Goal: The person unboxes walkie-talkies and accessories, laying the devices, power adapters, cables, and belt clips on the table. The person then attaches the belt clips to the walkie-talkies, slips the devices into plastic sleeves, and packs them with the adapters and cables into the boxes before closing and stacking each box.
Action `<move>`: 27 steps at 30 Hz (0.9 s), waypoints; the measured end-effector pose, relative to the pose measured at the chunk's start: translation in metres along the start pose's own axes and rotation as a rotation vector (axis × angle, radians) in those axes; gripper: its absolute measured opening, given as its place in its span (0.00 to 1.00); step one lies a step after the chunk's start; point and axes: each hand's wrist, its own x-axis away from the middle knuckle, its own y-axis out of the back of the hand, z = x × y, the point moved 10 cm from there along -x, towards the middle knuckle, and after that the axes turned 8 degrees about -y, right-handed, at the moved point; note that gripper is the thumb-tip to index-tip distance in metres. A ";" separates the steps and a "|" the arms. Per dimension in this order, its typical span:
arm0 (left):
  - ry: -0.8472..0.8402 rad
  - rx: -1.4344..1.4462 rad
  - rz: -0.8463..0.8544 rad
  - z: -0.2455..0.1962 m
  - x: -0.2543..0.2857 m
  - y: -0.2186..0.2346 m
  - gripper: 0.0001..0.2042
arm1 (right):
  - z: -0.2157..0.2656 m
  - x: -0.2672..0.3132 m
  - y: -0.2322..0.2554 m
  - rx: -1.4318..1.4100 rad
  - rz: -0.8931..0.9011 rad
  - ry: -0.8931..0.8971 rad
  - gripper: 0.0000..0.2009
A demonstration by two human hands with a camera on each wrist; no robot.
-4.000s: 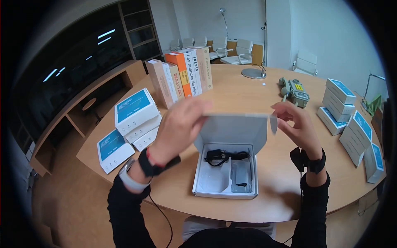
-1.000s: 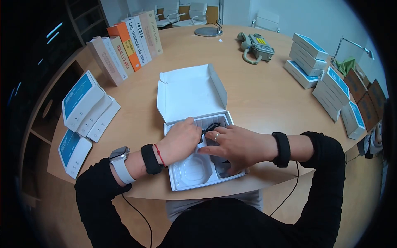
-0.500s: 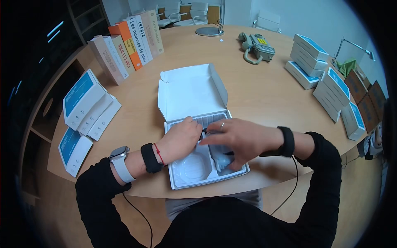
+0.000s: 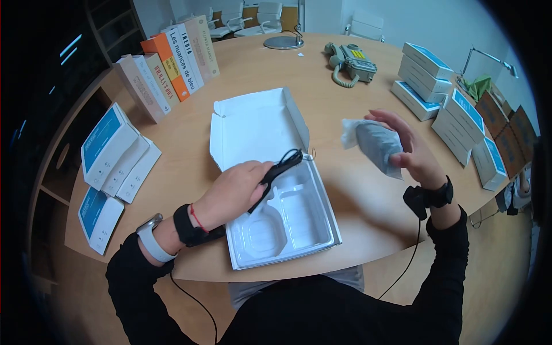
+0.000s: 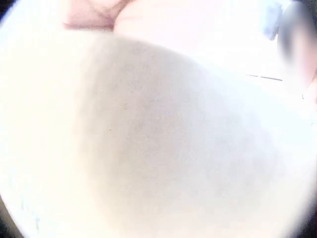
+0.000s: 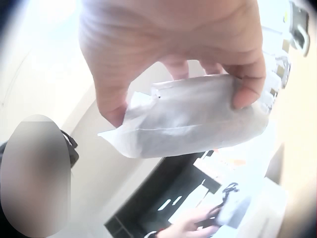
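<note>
In the head view, my left hand (image 4: 233, 192) grips a folded black cable (image 4: 283, 165) above the open white box (image 4: 335, 221). Out to the right, my right hand (image 4: 420, 155) holds a pouch (image 4: 376, 144) of whitish translucent wrapping, raised off the table. The right wrist view shows the thumb and fingers pinching this pouch (image 6: 188, 116) at both ends; what is inside is hidden. A white moulded tray (image 4: 300, 218) with bare hollows lines the box, whose lid (image 4: 256, 123) is folded back. Glare washes out most of the left wrist view.
White-and-blue boxes are piled at the left (image 4: 112, 152), and more boxes (image 4: 425, 72) stand at the right. Behind are a row of books (image 4: 172, 63), a lamp base (image 4: 283, 42) and a grey-green telephone (image 4: 352, 60). The table's near edge curves close to the person.
Both hands were down in the box. The right hand has lifted the wrapped pouch out and to the right; the left has raised the black cable. Earlier, the lid was being opened.
</note>
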 end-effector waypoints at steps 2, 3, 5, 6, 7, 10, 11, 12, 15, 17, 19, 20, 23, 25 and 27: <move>-0.033 -0.030 -0.039 -0.006 -0.006 0.015 0.20 | -0.010 0.006 0.016 0.207 -0.099 -0.015 0.40; -0.060 -0.062 -0.081 -0.010 -0.009 0.025 0.21 | -0.018 0.007 0.020 0.367 -0.146 0.004 0.38; -0.067 -0.068 -0.057 -0.014 -0.019 0.034 0.21 | -0.030 0.010 0.003 0.773 -0.115 0.016 0.34; -0.074 -0.098 -0.060 -0.015 -0.025 0.038 0.21 | -0.035 0.013 -0.010 0.866 -0.068 0.019 0.34; -0.082 -0.129 -0.063 -0.017 -0.030 0.043 0.21 | -0.040 0.017 -0.022 0.958 -0.021 0.023 0.34; -0.126 -0.154 -0.021 -0.028 -0.054 0.052 0.21 | -0.047 0.026 -0.052 1.127 0.137 0.009 0.34; -0.169 -0.170 -0.003 -0.035 -0.063 0.054 0.21 | -0.046 0.027 -0.054 1.125 0.129 0.006 0.34; -0.177 -0.190 0.035 -0.043 -0.074 0.056 0.20 | -0.045 0.029 -0.059 1.156 0.144 0.036 0.34; -0.296 -0.218 0.052 -0.054 -0.105 0.049 0.19 | -0.037 0.024 -0.047 1.146 0.113 0.102 0.34; -0.346 -0.218 0.081 -0.053 -0.128 0.033 0.17 | -0.019 0.008 -0.008 0.871 -0.080 0.118 0.34; -0.308 -0.284 0.273 -0.042 -0.149 -0.001 0.14 | -0.013 -0.012 0.025 0.459 -0.182 0.020 0.34; -0.291 -0.293 0.297 -0.037 -0.159 -0.011 0.12 | -0.012 -0.022 0.032 0.466 -0.189 0.022 0.34; -0.332 -0.356 0.366 -0.032 -0.189 -0.038 0.11 | -0.041 -0.053 0.060 0.045 -0.227 -0.102 0.31; -0.320 -0.328 0.417 -0.034 -0.204 -0.050 0.11 | -0.056 -0.070 0.031 0.139 0.170 -0.198 0.27; -0.299 -0.296 0.470 -0.028 -0.215 -0.060 0.11 | -0.062 -0.075 0.034 0.269 0.185 -0.256 0.27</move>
